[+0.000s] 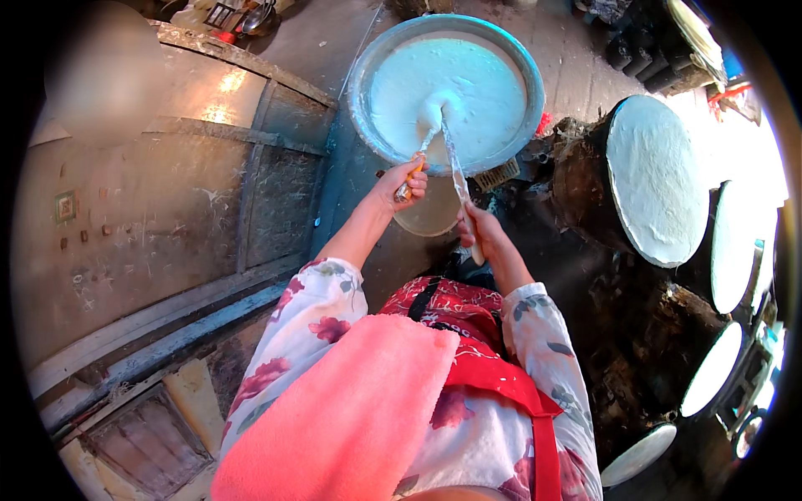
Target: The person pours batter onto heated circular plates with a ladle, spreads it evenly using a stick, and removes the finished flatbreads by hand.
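A large round basin (362,119) full of thick white paste (482,69) stands before me. My left hand (395,181) is closed around the orange handle (415,170) of a tool, whose paste-coated end reaches over the rim to a white lump (431,116) at the paste. My right hand (492,228) grips a long flat stick (456,164), smeared white, with its far tip against the same lump. The ends of both tools meet there, and the lump hides the orange-handled tool's head. Below the basin's near rim, a pale round shape (429,216) shows between my forearms.
To the right stand several dark drum-shaped objects with white round faces, the nearest face (658,181) coated unevenly. A worn wooden panel (188,206) rises on the left. A slotted block (497,175) sits by the basin's near rim. A pink towel (351,407) hangs over my chest.
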